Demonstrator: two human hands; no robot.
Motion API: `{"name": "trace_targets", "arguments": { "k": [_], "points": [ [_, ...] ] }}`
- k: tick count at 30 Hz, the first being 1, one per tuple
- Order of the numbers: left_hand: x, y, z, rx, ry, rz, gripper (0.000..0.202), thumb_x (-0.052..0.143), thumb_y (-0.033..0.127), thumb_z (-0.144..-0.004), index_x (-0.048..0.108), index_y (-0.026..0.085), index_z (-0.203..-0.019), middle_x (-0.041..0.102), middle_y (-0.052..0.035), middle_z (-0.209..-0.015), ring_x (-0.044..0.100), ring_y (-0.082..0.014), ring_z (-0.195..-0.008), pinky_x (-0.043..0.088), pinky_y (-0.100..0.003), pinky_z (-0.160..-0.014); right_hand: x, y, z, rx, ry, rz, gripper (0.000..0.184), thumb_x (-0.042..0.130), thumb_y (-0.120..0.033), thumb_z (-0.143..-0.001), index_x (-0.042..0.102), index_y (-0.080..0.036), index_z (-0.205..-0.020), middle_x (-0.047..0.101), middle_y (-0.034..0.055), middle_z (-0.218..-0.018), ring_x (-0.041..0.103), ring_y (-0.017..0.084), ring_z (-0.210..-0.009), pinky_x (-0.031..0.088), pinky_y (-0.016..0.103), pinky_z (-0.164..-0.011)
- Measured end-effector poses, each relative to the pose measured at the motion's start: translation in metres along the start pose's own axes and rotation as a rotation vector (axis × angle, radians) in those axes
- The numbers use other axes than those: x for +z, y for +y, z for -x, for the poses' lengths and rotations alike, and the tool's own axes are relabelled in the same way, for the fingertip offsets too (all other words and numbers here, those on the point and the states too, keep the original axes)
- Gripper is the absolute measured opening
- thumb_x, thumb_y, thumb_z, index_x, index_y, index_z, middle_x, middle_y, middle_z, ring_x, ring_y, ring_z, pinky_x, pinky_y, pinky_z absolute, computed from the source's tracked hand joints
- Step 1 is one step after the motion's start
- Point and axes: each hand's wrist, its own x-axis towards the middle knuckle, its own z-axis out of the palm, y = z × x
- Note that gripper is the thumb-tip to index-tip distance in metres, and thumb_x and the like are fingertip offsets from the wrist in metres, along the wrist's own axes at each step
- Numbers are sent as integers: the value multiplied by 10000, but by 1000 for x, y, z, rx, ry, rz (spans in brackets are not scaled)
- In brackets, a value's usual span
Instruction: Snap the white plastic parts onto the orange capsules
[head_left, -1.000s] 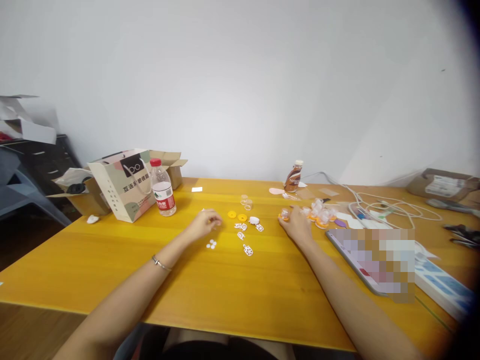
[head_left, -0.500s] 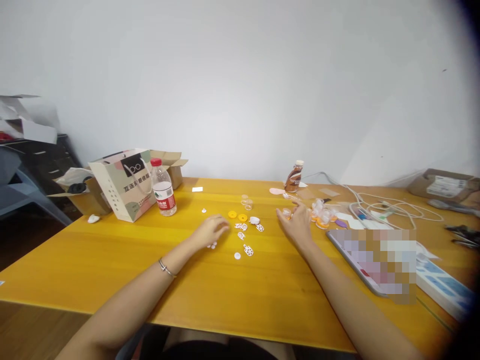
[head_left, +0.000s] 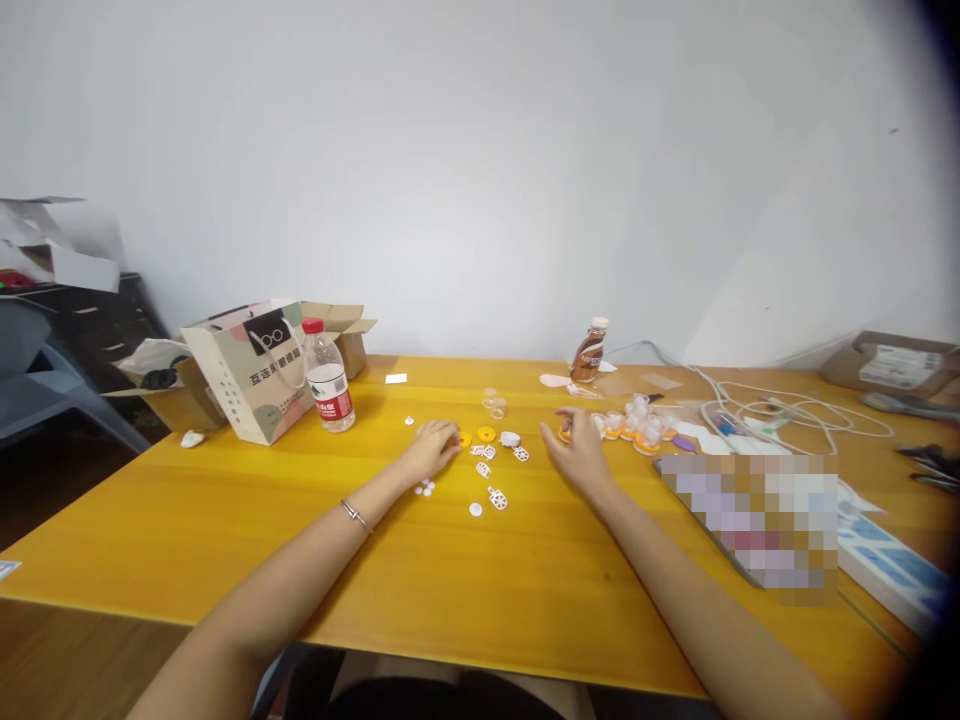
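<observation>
Head view: flat round yellow plastic disc [head_left: 466,439] on worktop [head_left: 450,590], right by left hand [head_left: 429,453], curled, grip untellable; right hand [head_left: 577,455], thumb and forefinger spread, lies farther rightward.

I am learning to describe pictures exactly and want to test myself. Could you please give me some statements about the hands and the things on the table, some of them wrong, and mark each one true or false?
1. The left hand is nearer to the yellow discs than the right hand is. True.
2. The bracelet is on the right wrist. False: it is on the left wrist.
3. The clear bottle has a red cap. True.
4. The brown bottle lies on its side. False: it stands upright.
5. The paper bag stands to the left of the left hand. True.
</observation>
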Motion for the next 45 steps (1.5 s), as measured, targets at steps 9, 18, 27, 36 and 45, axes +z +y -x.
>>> {"name": "trace_targets", "arguments": {
  "k": [9,18,27,36,45],
  "points": [
    [-40,32,26,189,-219,425,272,594,329,-731,504,171,-934,584,-59,-997,517,-161,-953,358,-295,-850,-1,1,2,-7,-45,-43,321,491,-403,-738,448,-171,-957,451,30,-748,468,196,-745,381,315,-677],
    [-46,58,38,294,-372,284,293,593,366,-729,553,227,-984,590,-31,-1036,470,-188,-1012,249,-351,-922,0,-3,3,-23,-73,-57,290,487,-400,-736,471,-181,-925,464,31,-734,471,202,-742,382,324,-669],
    [-61,6,26,143,-158,26,204,501,329,-787,628,224,-907,623,-42,-898,535,-184,-865,356,-288,-803,-11,-28,10,-106,-236,-151,177,462,-361,-774,512,-197,-819,487,29,-727,470,184,-714,374,316,-674],
    [-55,-17,22,145,-216,-264,197,469,268,-797,664,240,-798,653,-36,-824,564,-165,-776,338,-248,-680,-13,-70,34,-356,-593,-327,106,503,-307,-778,562,-224,-808,548,30,-766,486,177,-769,366,329,-746],
    [-44,-5,22,248,-149,-540,206,436,195,-814,588,146,-684,592,-72,-713,524,-171,-726,286,-316,-706,-1,-71,46,-400,-656,-190,296,614,-407,-689,600,-228,-924,535,59,-919,486,202,-876,377,346,-788]
  ]
}}
